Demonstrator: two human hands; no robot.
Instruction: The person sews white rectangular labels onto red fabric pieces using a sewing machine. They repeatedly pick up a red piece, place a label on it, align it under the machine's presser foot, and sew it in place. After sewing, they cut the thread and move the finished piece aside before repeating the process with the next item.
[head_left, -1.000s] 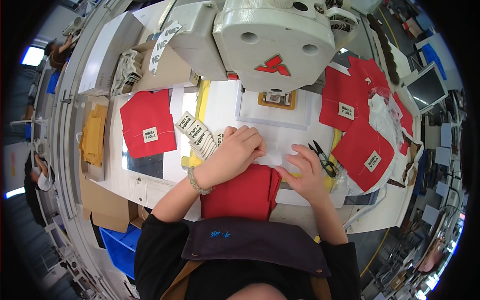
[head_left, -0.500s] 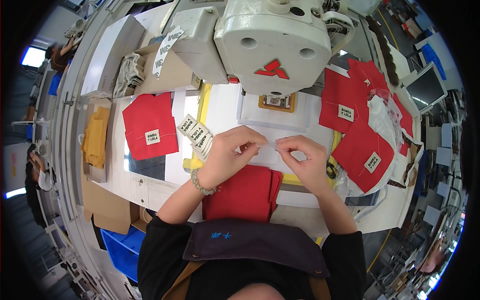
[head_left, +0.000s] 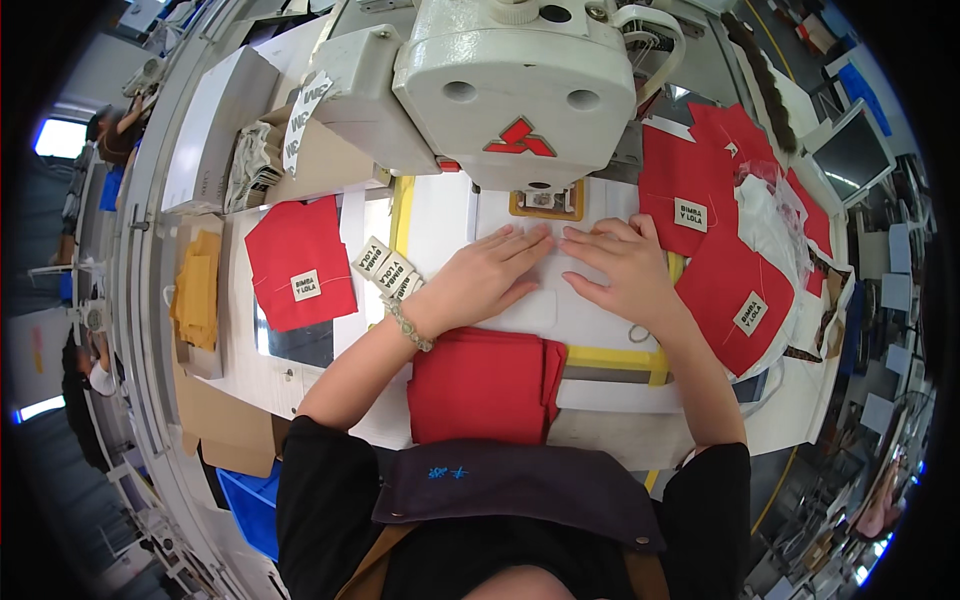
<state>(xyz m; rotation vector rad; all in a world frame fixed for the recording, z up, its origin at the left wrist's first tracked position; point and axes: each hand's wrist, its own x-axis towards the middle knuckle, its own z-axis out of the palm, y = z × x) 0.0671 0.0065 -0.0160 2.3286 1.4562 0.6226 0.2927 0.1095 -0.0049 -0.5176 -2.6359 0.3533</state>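
Note:
My left hand (head_left: 490,270) lies with fingers stretched over a white sheet-like template (head_left: 535,307) under the sewing machine head (head_left: 515,85). Beside it, my right hand (head_left: 618,268) rests on the same template, fingers spread and thumb apart. The fingertips of both nearly meet, just short of a small gold-framed clamp (head_left: 546,201) below the machine. Anything under the fingers is hidden. Close to my left wrist lies a fanned stack of cream labels (head_left: 383,265). Folded red cloth pieces (head_left: 480,390) are stacked in front of me.
A red cloth piece (head_left: 290,250) with a label lies at the left. More labelled red pieces (head_left: 735,300) lie at the right, over clear plastic. Yellow cloths (head_left: 197,290) fill a box at far left. Cardboard boxes (head_left: 335,150) stand behind. A monitor (head_left: 850,165) is at far right.
Both hands have moved forward from a pinch above the template and now lie flatter on it, fingers straightened. The view has shifted slightly.

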